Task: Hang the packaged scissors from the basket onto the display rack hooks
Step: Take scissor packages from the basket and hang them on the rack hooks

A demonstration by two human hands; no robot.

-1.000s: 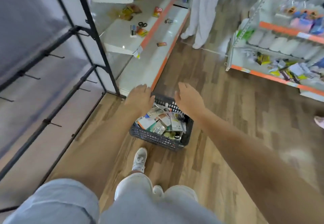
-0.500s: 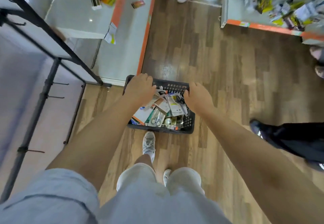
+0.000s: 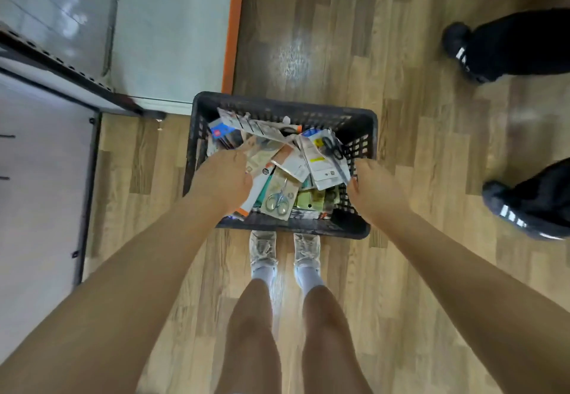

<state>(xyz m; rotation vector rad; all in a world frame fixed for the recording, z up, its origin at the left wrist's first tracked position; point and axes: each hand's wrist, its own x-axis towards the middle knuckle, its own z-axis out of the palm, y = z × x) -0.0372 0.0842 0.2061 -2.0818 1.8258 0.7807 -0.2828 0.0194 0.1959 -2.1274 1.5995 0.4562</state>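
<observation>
One black basket (image 3: pixel 364 122) stands on the floor, heaped with packaged scissors (image 3: pixel 279 199); the heap overlaps too much for an exact count, though two pairs show plainly, one silver with pale handles near the front and one dark-handled pair (image 3: pixel 333 149) at the right. Two hands: the left hand (image 3: pixel 223 180) and the right hand (image 3: pixel 377 188). Two pale sneakers (image 3: pixel 263 250) belong to the wearer, and two black shoes (image 3: pixel 524 211) with white stripes to another person. One black display rack (image 3: pixel 89 159) at the left edge, with two hooks visible
</observation>
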